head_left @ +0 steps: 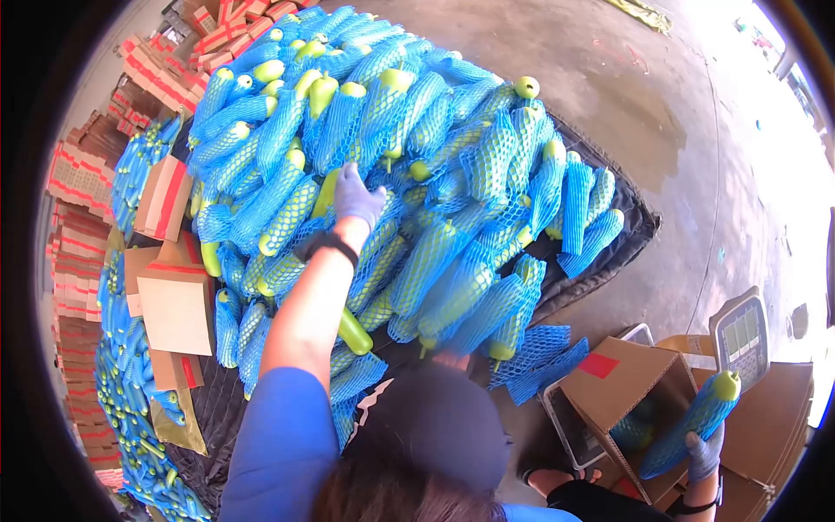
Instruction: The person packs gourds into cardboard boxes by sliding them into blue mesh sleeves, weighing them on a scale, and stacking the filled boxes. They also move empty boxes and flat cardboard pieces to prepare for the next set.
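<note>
A large heap of long green gourds (317, 94), most in blue foam net sleeves, covers a dark sheet in front of me. My left hand (358, 200), in a thin greyish-purple glove, reaches over the middle of the heap with thumb and a finger apart; nothing is visibly gripped in it. At the lower right, my right hand (703, 457), gloved too, is closed around a netted gourd (691, 426). That gourd is tilted, its bare green end up, at the mouth of an open cardboard box (622, 383). Another netted gourd (633, 424) shows inside this box.
A scale with a display (741, 335) stands behind the box. More open cartons (177, 304) are at the left, with stacked red-striped boxes (83, 252) beyond. Loose blue net sleeves (539, 357) lie near the box. A dark cap (426, 426) blocks the bottom centre.
</note>
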